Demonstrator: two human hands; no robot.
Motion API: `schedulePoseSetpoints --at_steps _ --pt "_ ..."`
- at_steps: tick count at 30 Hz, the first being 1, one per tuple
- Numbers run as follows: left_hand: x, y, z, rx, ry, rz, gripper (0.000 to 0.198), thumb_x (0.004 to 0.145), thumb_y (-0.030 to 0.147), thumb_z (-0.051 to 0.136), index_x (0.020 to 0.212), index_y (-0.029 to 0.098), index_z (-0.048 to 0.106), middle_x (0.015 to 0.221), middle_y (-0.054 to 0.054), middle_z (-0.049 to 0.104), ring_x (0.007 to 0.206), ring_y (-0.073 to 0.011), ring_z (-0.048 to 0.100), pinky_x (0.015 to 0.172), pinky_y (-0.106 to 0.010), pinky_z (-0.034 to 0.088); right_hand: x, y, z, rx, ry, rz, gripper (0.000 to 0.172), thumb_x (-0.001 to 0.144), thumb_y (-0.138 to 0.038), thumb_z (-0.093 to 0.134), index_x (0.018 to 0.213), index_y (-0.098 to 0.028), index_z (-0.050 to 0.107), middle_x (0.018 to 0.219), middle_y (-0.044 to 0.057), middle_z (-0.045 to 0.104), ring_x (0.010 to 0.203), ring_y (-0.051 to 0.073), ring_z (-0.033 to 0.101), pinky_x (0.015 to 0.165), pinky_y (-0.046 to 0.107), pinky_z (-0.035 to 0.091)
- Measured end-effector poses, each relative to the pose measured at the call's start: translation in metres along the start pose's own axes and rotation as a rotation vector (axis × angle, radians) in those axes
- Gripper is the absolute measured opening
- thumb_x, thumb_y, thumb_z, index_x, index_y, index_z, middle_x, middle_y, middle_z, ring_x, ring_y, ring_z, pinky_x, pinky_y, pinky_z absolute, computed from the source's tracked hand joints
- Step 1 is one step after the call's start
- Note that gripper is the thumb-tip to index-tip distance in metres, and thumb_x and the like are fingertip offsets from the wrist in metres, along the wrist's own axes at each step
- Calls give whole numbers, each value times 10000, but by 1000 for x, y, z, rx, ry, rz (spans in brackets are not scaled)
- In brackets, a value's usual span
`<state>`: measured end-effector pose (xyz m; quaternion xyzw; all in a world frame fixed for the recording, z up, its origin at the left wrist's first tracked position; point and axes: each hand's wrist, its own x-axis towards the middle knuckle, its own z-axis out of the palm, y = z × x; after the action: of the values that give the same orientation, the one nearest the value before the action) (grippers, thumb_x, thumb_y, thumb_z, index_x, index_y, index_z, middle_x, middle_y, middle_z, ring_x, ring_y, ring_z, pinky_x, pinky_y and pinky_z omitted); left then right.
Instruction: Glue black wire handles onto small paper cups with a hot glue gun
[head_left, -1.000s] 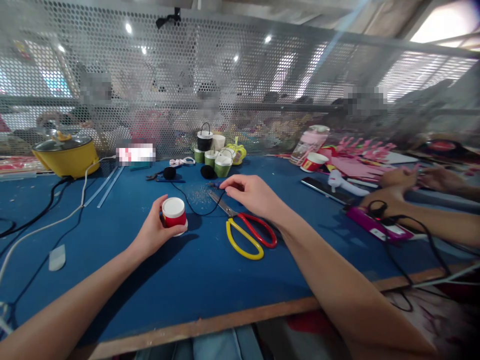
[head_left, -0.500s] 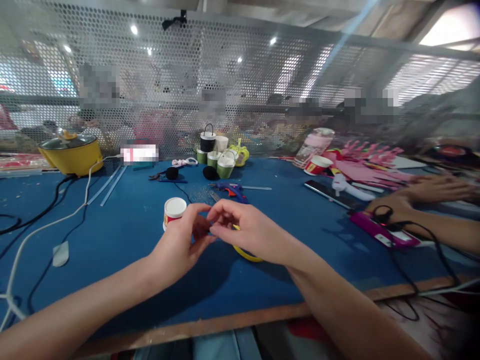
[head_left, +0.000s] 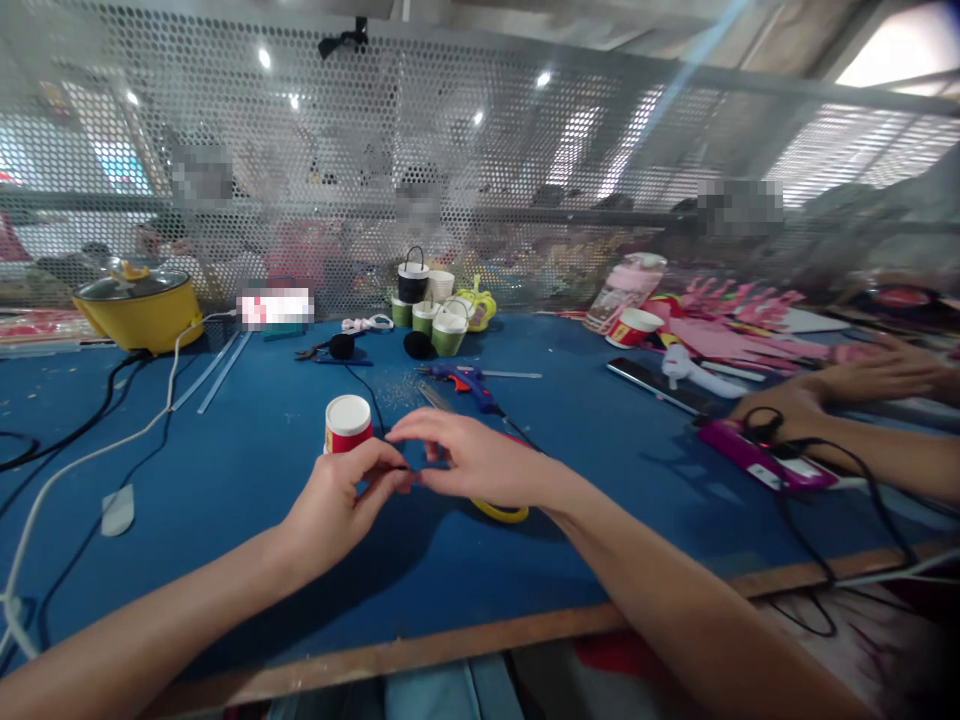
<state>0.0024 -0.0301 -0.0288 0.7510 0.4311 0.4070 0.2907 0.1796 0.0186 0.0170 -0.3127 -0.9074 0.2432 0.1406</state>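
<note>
My left hand (head_left: 337, 515) is closed in a pinch, with a small, thin dark piece (head_left: 403, 468) between thumb and forefinger. Against those fingertips rests the thumb of my right hand (head_left: 480, 462); its forefinger arches above, and whatever its curled fingers grip is hidden. Just behind the left hand stands a red paper cup with a white top (head_left: 349, 424). Scissors with yellow handles (head_left: 501, 512) lie partly covered under my right hand. Beyond the hands is a blue glue gun (head_left: 466, 382) with a glue stick in its back.
Small green and white buckets (head_left: 449, 335) stand by the mesh screen (head_left: 480, 160), beside black balls (head_left: 418, 345) and pliers (head_left: 315, 353). A yellow pot (head_left: 139, 315) and white cable (head_left: 97, 450) are left. Rightward lie a phone (head_left: 652, 385), purple power strip (head_left: 757, 460) and another person's hands (head_left: 817, 395).
Both hands have come slightly left and lower. The dark piece now shows in my left fingertips. My right forefinger has lifted and stretched over them, and more of the scissors shows.
</note>
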Motion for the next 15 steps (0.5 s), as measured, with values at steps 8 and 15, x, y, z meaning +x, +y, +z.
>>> schedulePoseSetpoints --at_steps 8,15 --pt "0 -4 -27 66 195 40 133 766 274 538 710 160 578 721 -23 631 634 -111 574 610 -217 459 14 -9 2 62 -73 55 163 802 -211 464 798 -135 608 714 10 591 605 90 481 556 202 355" --pt "3 -11 -45 166 188 -65 165 735 312 559 728 155 609 678 -21 643 615 -123 560 582 -227 437 24 -8 7 58 28 97 147 812 -218 450 770 -151 574 663 -2 588 558 85 468 525 203 323"
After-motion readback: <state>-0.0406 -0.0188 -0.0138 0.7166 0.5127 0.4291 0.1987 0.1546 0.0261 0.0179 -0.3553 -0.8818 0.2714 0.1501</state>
